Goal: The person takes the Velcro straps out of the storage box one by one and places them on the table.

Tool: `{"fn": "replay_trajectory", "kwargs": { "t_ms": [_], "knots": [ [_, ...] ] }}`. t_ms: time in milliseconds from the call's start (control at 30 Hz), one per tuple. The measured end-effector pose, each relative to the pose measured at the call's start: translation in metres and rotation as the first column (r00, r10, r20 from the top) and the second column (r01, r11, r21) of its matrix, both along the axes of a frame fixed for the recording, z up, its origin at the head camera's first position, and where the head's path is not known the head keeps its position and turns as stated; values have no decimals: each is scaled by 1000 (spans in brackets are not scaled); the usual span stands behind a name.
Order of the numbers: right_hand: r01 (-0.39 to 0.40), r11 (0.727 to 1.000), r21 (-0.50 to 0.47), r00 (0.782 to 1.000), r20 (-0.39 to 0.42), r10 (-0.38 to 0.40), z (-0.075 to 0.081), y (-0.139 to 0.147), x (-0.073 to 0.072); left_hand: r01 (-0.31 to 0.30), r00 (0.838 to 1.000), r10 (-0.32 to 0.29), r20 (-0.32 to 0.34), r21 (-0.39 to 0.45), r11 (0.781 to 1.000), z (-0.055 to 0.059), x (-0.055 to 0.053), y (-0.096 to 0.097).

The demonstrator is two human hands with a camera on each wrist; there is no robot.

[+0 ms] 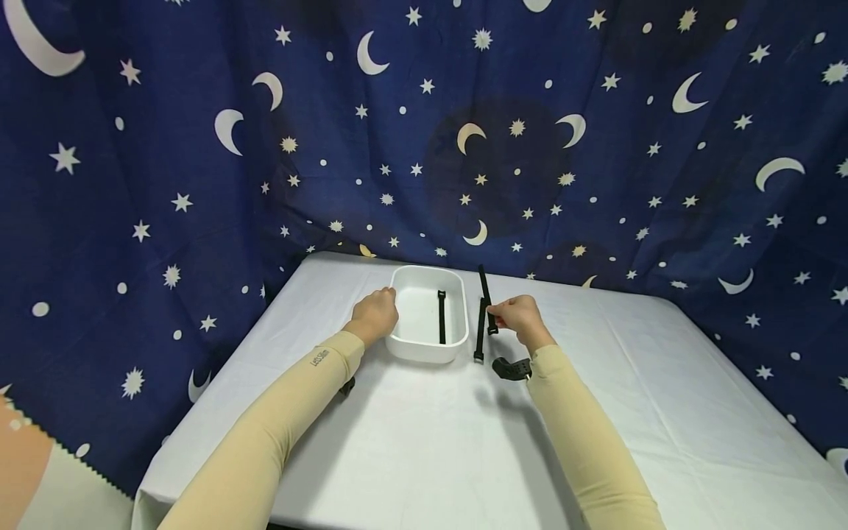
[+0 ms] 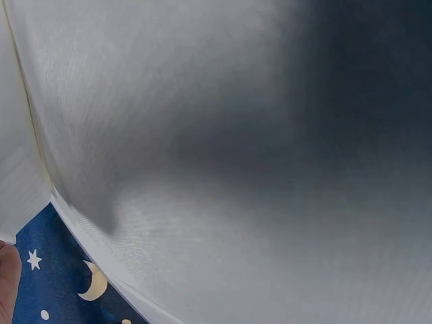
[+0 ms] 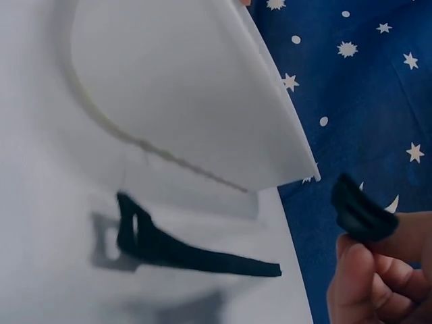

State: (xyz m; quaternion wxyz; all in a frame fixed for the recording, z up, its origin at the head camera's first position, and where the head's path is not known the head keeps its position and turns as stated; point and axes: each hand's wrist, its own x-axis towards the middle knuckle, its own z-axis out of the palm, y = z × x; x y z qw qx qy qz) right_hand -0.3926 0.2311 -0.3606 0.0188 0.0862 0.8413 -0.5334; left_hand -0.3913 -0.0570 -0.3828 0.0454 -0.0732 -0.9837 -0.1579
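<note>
My left hand (image 1: pixel 375 315) grips the left rim of a white plastic tub (image 1: pixel 422 352) on the table; in the left wrist view only a bit of the hand (image 2: pixel 8 280) shows, at the lower left edge. One black strap cable tie (image 1: pixel 442 318) with a slotted end lies inside the tub. Just right of the tub, my right hand (image 1: pixel 520 315) pinches another black cable tie (image 1: pixel 484 283) between thumb and finger; its near end (image 3: pixel 364 212) sticks up in the right wrist view. A third cable tie (image 1: pixel 480 331) lies on the cloth between tub and right hand.
A white cloth (image 1: pixel 424 434) covers the table. Behind it hangs a dark blue curtain (image 1: pixel 424 140) with moons and stars. A black perforated band (image 1: pixel 511 369) juts from the right wrist, and a dark piece (image 1: pixel 347 386) shows beneath the left sleeve.
</note>
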Motion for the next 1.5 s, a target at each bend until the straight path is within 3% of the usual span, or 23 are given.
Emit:
{"fn": "replay_trajectory", "kwargs": {
  "t_ms": [333, 667, 967, 1500],
  "knots": [
    [22, 1000, -11, 1000, -4, -22, -13, 16, -1, -10, 1000, 10, -6, -1, 1000, 0, 2, 1],
    [41, 997, -61, 999, -2, -42, -16, 21, 3, -16, 1000, 16, 0, 6, 1000, 2, 5, 4],
    [61, 997, -40, 998, 17, -60, -19, 28, 12, -19, 1000, 19, 4, 4, 1000, 4, 7, 6],
    [66, 998, 20, 997, 43, -67, -35, 33, 13, -29, 999, 29, 29, -7, 1000, 3, 12, 6]
  ]
}}
